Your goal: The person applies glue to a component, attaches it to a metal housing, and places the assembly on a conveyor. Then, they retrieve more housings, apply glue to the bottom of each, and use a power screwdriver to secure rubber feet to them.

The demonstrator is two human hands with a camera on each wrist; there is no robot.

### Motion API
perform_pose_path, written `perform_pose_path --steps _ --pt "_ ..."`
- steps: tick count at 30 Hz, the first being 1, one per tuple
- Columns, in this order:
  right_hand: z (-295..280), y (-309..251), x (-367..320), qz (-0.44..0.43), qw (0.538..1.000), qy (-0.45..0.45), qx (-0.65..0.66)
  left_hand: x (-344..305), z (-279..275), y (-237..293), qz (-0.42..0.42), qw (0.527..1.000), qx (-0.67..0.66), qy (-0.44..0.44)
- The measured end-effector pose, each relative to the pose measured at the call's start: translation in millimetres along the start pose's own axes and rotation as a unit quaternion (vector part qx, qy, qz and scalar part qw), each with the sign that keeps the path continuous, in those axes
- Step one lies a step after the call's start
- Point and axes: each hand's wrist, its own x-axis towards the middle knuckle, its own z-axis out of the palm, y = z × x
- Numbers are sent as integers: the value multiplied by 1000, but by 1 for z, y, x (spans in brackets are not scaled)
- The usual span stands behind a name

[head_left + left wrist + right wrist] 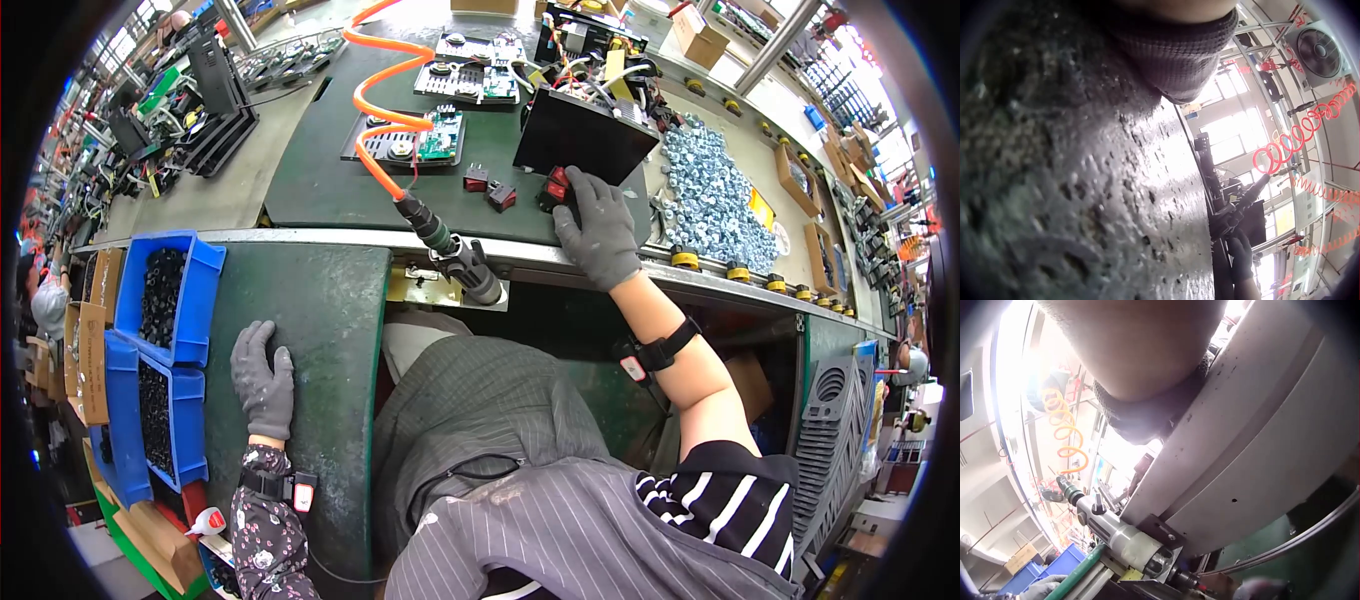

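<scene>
My right hand [602, 228], in a grey glove, reaches over the bench edge in the head view. Its thumb and index finger pinch a red and black rocker switch [555, 188] low over the green mat. Two more rocker switches, one [476, 178] beside the other [502, 196], lie to its left. Just behind the hand a black metal panel [585, 138] stands tilted, with wires above it. My left hand [264, 385], also gloved, rests on the dark green board [330, 400] with relaxed fingers and holds nothing. The wrist views hide most of both hands' fingers.
An air screwdriver [462, 265] on an orange coiled hose [372, 100] sits in a holder at the bench edge. Circuit board assemblies [440, 138] lie behind. Blue bins [205, 300] of black parts stand left; a pile of small metal parts [710, 180] lies right.
</scene>
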Motion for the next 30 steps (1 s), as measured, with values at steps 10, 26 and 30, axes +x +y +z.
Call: perform_pose_path --steps 10,26,30 --pt "-9 -7 1 88 994 -23 -58 -2 4 -7 22 1000 13 4" --pt "-97 161 -79 139 964 167 -152 1 29 -62 51 998 -20 -21" --pt "-211 273 -160 288 852 150 -410 1 26 -66 59 997 -17 -39"
